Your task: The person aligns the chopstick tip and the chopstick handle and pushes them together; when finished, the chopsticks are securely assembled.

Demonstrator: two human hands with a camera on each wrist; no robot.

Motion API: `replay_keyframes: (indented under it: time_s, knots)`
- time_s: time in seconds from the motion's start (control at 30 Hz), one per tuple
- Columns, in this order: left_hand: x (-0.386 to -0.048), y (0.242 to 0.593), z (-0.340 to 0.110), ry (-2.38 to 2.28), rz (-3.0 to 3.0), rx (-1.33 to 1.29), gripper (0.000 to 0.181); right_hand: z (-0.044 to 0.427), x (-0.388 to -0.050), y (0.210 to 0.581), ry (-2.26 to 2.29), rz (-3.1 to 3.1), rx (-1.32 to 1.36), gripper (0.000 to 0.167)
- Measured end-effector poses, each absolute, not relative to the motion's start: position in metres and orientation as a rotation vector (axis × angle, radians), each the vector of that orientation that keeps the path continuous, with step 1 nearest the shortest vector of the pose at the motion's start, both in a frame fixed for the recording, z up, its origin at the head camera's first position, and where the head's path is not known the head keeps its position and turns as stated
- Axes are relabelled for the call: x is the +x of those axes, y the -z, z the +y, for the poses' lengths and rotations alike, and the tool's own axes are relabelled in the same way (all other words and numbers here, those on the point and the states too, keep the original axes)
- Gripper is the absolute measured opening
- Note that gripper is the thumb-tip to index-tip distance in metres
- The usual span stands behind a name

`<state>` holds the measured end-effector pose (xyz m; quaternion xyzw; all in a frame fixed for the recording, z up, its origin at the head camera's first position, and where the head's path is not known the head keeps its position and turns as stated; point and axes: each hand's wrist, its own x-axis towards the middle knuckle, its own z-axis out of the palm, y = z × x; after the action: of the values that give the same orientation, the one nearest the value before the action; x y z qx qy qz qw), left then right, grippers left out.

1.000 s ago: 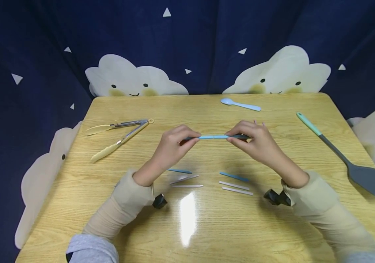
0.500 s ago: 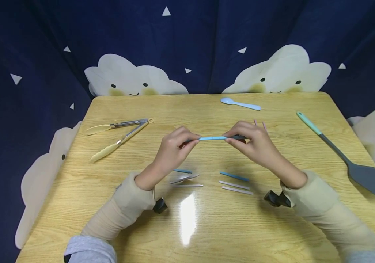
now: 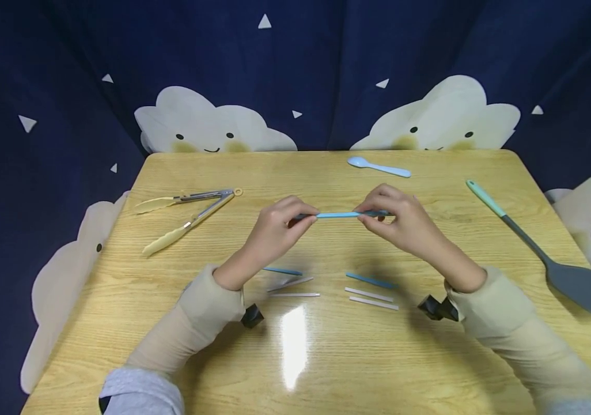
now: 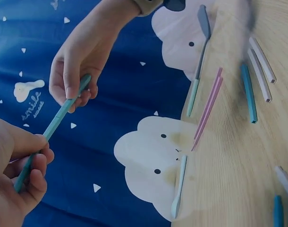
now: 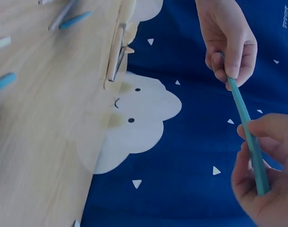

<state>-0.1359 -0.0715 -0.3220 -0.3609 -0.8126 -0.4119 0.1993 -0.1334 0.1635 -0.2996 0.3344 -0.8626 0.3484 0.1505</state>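
Observation:
Above the table, the left hand (image 3: pixel 275 230) and the right hand (image 3: pixel 404 225) pinch the two ends of a blue stick (image 3: pixel 337 215), held level between them. In the left wrist view the stick (image 4: pixel 56 120) runs between the left hand (image 4: pixel 16 170) and the right hand (image 4: pixel 87 52), with a faint line across it. The right wrist view has the stick (image 5: pixel 241 106) passing from the left hand (image 5: pixel 231 42) to the right hand (image 5: pixel 266 165). Below the hands lie a blue stick (image 3: pixel 370 280) and pale sticks (image 3: pixel 373 302) on the right, and another blue stick (image 3: pixel 283 271) on the left.
Yellow-tipped tongs (image 3: pixel 186 225) lie spread at the left of the table (image 3: pixel 347 357). A light blue spoon (image 3: pixel 378 167) is near the far edge, and a grey spatula (image 3: pixel 586 288) with a green handle lies at the right. Two pink sticks (image 4: pixel 208 109) show in the left wrist view.
Both hands have risen slightly with the stick between them. The right hand's fingers have shifted a little on it, and the pink sticks behind that hand are now mostly hidden in the head view.

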Motion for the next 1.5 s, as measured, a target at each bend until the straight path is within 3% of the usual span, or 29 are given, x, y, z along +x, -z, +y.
replay_keyframes:
  time_s: [0.37,0.73,1.13,1.5]
  knots:
    - [-0.143,0.328,-0.067,1.143,-2.374,-1.033,0.021,0.183,-0.137,0.303,-0.718,-2.486,0.974,0.011]
    - [-0.145,0.337,-0.079,1.203,-2.448,-0.897,0.027,0.240,-0.146,0.329,-0.708,-2.704,0.590,0.009]
    - [-0.146,0.357,-0.094,1.277,-2.609,-0.820,0.025,0.298,-0.151,0.366,-0.791,-3.001,0.002,0.026]
    - [-0.144,0.370,-0.104,1.227,-2.748,-0.815,0.023,0.314,-0.152,0.391,-0.743,-3.190,-0.061,0.026]
